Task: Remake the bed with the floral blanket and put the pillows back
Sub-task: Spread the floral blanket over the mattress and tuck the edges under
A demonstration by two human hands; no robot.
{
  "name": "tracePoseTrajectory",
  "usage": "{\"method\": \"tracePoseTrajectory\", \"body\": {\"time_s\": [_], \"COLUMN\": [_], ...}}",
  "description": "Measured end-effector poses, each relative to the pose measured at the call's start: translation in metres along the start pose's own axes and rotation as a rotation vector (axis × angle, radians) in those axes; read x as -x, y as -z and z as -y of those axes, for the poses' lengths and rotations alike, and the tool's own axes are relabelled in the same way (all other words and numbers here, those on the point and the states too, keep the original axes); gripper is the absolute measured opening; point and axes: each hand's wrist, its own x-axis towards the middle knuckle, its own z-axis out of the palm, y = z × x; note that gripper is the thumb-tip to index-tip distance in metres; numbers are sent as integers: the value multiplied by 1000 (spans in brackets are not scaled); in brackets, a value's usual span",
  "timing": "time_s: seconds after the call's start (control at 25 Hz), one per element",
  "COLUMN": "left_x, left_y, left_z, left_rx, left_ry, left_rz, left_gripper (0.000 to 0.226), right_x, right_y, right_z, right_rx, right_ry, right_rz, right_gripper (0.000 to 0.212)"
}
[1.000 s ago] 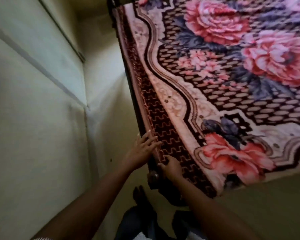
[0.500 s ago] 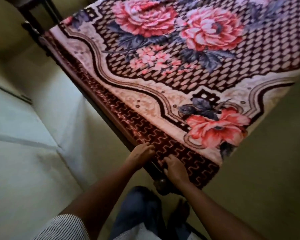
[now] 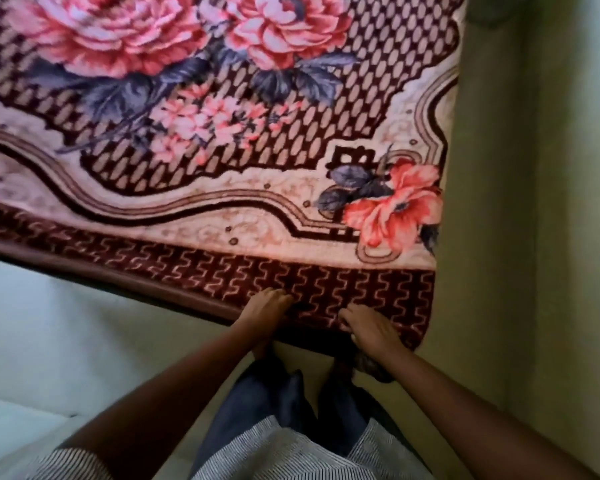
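Maroon border of the blanket lay under my left hand and right hand, the right nearer its corner; cloth spread away from me. Gripping or pressing, I could not tell.

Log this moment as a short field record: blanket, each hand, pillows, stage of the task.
blanket: floral blanket spread flat, its dark red border along the near edge
left: left hand on the border at the near edge, fingers bent; grip unclear
right: right hand on the border nearer the corner, apart from the left hand; grip unclear
pillows: none in view
stage: blanket laid out, hands working its near edge; pillows not yet back as far as this view shows
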Motion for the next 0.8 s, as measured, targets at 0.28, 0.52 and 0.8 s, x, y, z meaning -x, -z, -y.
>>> {"method": "tracePoseTrajectory", "body": {"time_s": [0.28, 0.52, 0.8], "left_x": [-14, -33, 15], "left_y": [-11, -12, -21], "left_z": [19, 15, -1], "left_rx": [119, 591, 128], "left_ry": [111, 496, 100], "left_rz": [470, 766, 158], "left_gripper": [54, 101, 46], "right_x": [-5, -30, -18], "right_y": [-15, -23, -15], "right_z": [9, 13, 5], "right_rx": [-207, -182, -514], "right_ry": [-187, -156, -289], "right_rz": [275, 494, 134], "right_gripper": [32, 50, 45]}}
